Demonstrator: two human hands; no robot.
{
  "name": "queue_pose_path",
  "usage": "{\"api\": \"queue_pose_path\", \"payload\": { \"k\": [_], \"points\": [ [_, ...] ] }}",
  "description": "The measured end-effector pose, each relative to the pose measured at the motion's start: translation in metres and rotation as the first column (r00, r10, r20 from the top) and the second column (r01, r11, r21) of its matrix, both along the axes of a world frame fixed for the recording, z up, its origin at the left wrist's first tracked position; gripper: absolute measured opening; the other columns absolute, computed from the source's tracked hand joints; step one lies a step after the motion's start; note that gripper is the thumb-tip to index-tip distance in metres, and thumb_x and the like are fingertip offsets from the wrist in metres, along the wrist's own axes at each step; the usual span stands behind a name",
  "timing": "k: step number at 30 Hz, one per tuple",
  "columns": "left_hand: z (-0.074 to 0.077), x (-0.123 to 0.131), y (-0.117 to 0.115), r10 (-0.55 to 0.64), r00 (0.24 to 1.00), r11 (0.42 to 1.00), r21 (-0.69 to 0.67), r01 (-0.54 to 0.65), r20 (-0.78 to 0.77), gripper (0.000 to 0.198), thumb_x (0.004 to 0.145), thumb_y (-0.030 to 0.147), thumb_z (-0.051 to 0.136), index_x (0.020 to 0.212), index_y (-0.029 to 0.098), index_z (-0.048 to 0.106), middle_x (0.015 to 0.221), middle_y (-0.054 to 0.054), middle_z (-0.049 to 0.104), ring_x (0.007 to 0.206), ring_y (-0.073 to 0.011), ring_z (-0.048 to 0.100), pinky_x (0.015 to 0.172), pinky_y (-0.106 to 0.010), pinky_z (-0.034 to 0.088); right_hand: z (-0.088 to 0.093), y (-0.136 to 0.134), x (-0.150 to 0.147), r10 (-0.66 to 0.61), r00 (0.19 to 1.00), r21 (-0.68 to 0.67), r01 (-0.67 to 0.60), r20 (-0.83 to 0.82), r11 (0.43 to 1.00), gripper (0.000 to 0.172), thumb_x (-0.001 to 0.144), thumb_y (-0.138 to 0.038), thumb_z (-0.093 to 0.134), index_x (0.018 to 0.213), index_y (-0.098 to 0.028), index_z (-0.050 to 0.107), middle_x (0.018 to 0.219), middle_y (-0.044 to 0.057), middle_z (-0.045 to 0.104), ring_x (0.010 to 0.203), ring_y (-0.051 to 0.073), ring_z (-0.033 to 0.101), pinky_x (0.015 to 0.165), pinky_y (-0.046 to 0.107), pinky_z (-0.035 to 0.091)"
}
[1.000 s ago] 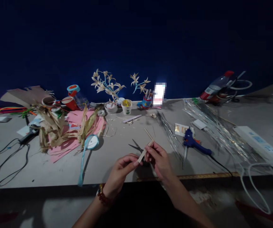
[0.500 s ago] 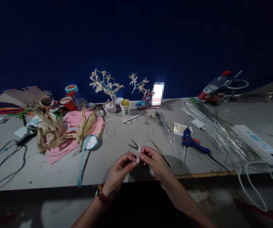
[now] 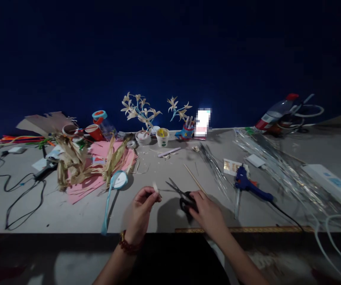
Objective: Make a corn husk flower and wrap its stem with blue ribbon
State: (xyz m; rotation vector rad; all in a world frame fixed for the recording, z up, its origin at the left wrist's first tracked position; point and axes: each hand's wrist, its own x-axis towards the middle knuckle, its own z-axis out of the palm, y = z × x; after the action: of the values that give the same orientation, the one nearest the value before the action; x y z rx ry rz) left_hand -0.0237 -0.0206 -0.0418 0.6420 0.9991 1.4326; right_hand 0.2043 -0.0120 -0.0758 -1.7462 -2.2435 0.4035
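My left hand (image 3: 140, 208) pinches a small pale strip of dried leaf (image 3: 156, 187) between thumb and fingertips, held just above the grey table (image 3: 164, 174). My right hand (image 3: 207, 211) rests on the table with its fingers closed on the black handles of a pair of scissors (image 3: 180, 192), whose blades point away to the left. A thin wooden stick (image 3: 194, 179) lies just beyond the right hand.
A blue glue gun (image 3: 249, 185) with its cord lies to the right, beside silver wires (image 3: 214, 168) and a white power strip (image 3: 330, 182). Dried husks (image 3: 75, 164) on pink paper (image 3: 90, 180), a blue ribbon roll (image 3: 118, 180), cups and small flower models (image 3: 140, 113) fill the left and back.
My right hand has let go of the strip and moved right onto the scissors. My left hand keeps the strip alone. The view has shifted slightly.
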Motion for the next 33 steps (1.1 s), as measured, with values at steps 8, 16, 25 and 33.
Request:
{"api": "queue_pose_path", "payload": {
  "k": [8,16,25,33],
  "points": [
    [0.007,0.004,0.006,0.0,0.995,1.0,-0.011,0.001,0.096,0.019,0.075,0.024,0.081,0.079,0.017,0.064,0.074,0.002,0.065,0.066,-0.0104,0.06,0.069,-0.024,0.047,0.004,0.009,0.002,-0.073,0.994,-0.029,0.071,-0.079,0.997,0.008,0.08,-0.019,0.059,0.088,-0.02,0.061,0.088,0.007,0.07,0.077,0.023,0.066,0.066,0.031,0.043],
    [0.011,0.008,0.011,0.03,0.995,0.999,-0.017,-0.029,0.091,0.021,0.073,0.026,0.082,0.079,0.017,0.063,0.073,0.002,0.064,0.064,-0.011,0.06,0.066,-0.025,0.047,-0.005,-0.005,-0.009,-0.374,0.375,-0.497,-0.319,-0.848,0.807,0.04,0.08,-0.055,0.07,0.098,-0.021,0.06,0.084,0.002,0.067,0.058,0.013,0.059,0.057,0.029,0.05],
    [0.013,0.022,0.011,-0.013,0.999,0.998,0.068,0.01,0.043,0.012,0.081,0.023,0.075,0.08,0.018,0.063,0.073,0.002,0.062,0.068,-0.0121,0.059,0.071,-0.027,0.047,0.016,-0.027,-0.043,-0.359,0.403,-0.507,-0.36,-0.842,0.784,0.048,0.072,-0.065,0.074,0.088,-0.02,0.064,0.069,-0.003,0.055,0.05,0.009,0.046,0.047,0.022,0.046],
    [0.018,0.026,0.009,0.009,1.0,0.996,0.094,-0.008,-0.018,0.015,0.081,0.023,0.074,0.076,0.018,0.061,0.072,0.001,0.06,0.068,-0.0131,0.057,0.07,-0.027,0.047,0.018,-0.027,-0.041,-0.276,0.481,-0.464,-0.333,-0.832,0.821,0.038,0.078,-0.056,0.071,0.085,-0.02,0.062,0.067,-0.003,0.053,0.054,0.011,0.048,0.047,0.022,0.045]
  ]
}}
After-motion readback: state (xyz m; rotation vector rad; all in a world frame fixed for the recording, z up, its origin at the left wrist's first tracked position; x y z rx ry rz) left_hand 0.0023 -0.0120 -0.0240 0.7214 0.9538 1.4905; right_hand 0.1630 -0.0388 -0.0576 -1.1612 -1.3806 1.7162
